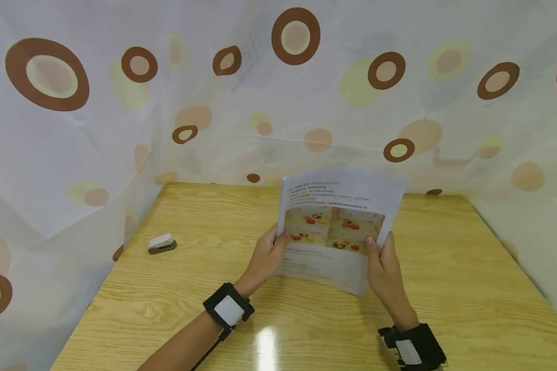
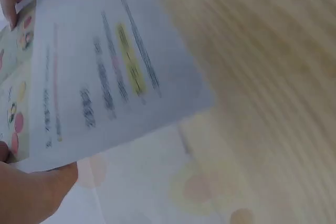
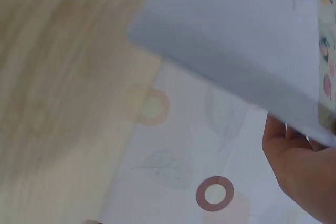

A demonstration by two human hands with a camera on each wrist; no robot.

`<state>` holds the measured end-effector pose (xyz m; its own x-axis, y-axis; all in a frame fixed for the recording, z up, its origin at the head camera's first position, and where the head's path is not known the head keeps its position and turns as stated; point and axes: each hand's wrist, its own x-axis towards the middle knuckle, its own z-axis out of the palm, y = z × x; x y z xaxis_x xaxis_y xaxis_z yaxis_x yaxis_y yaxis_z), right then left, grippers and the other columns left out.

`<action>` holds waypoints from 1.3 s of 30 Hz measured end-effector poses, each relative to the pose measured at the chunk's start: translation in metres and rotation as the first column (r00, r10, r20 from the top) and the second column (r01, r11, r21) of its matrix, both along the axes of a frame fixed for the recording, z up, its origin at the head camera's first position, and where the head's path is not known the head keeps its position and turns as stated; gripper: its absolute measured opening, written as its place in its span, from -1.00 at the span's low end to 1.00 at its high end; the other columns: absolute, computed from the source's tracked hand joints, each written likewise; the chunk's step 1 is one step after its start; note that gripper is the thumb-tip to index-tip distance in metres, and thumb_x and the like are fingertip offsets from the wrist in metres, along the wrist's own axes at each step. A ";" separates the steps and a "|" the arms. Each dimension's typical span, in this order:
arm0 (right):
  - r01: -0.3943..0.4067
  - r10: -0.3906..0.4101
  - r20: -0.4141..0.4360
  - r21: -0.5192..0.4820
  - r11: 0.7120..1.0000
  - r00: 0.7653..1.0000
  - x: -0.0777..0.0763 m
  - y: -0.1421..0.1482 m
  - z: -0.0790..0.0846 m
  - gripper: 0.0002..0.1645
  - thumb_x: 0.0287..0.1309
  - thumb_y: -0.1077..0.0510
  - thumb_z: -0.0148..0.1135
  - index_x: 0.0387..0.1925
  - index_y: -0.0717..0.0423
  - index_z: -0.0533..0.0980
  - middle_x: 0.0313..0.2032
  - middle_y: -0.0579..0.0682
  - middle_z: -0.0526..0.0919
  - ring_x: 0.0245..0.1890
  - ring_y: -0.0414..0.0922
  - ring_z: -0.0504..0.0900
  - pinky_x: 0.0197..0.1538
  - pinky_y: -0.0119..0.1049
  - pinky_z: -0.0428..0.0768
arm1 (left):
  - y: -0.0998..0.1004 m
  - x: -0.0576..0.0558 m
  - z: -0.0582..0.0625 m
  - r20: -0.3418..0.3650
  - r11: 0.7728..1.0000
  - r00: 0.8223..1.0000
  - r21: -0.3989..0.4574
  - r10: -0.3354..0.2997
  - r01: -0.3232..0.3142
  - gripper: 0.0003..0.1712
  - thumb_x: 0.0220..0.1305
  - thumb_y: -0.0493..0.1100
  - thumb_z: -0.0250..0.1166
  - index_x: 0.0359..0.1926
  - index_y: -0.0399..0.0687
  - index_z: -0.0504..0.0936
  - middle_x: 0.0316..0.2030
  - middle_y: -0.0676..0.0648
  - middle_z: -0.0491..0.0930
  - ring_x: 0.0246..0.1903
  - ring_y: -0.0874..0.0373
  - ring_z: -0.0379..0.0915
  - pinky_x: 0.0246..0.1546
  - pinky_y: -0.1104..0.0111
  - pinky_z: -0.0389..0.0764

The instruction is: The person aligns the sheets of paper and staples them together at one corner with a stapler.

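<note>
Printed paper sheets (image 1: 322, 265) are held up above the table, tilted toward the head camera. They carry lines of text, some with yellow highlighting, and a block of colour photos across the middle. My left hand (image 1: 265, 255) pinches the left edge, thumb on the front and fingers behind. On the opposite edge my right hand (image 1: 384, 270) grips in the same way, thumb over the photo block. The left wrist view shows the highlighted text on the paper (image 2: 157, 66) at close range. In the right wrist view, curled fingers (image 3: 291, 142) lie behind the paper's edge.
A small white and grey stapler (image 1: 162, 243) lies on the wooden table (image 1: 204, 216), left of the hands. Patterned cloth (image 1: 241, 103) with brown rings hangs along the table's back and sides. Each wrist wears a black strap (image 1: 228, 305) with a camera unit.
</note>
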<state>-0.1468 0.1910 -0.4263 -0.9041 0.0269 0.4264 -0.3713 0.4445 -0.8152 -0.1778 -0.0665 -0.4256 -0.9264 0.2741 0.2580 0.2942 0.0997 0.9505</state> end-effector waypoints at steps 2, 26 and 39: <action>0.005 -0.007 0.041 0.044 0.999 0.999 0.000 0.002 0.005 -0.51 0.55 0.12 -0.21 0.37 0.25 0.17 0.17 0.26 0.52 0.00 -0.53 0.45 0.00 -0.69 0.40 | -0.002 -0.001 0.004 0.028 1.000 0.999 -0.021 0.024 -0.024 -0.59 0.57 -0.06 -0.07 0.27 -0.09 0.46 -0.12 -0.24 0.71 -0.27 -0.03 0.72 -0.31 0.16 0.70; 0.013 -0.009 0.582 -0.003 1.000 0.813 -0.006 0.010 -0.004 -0.52 0.45 0.14 0.03 0.25 0.38 0.42 -0.06 0.25 0.73 -0.25 -0.18 0.73 -0.21 -0.40 0.57 | -0.022 -0.014 -0.016 0.340 0.960 0.940 -0.255 -0.021 0.114 -0.67 0.39 -0.20 0.11 0.06 -0.24 0.63 -0.24 -0.13 0.75 -0.33 0.16 0.69 -0.36 0.40 0.62; 0.016 -0.039 0.594 0.044 0.999 0.803 -0.009 0.012 -0.015 -0.52 0.46 0.13 0.02 0.24 0.36 0.43 -0.05 0.26 0.72 -0.18 -0.10 0.72 -0.18 -0.35 0.53 | -0.067 -0.029 -0.011 0.232 0.880 0.966 -0.476 0.116 0.009 -0.78 0.40 -0.24 0.16 -0.06 -0.23 0.66 -0.28 -0.09 0.71 -0.33 0.07 0.60 -0.40 0.37 0.52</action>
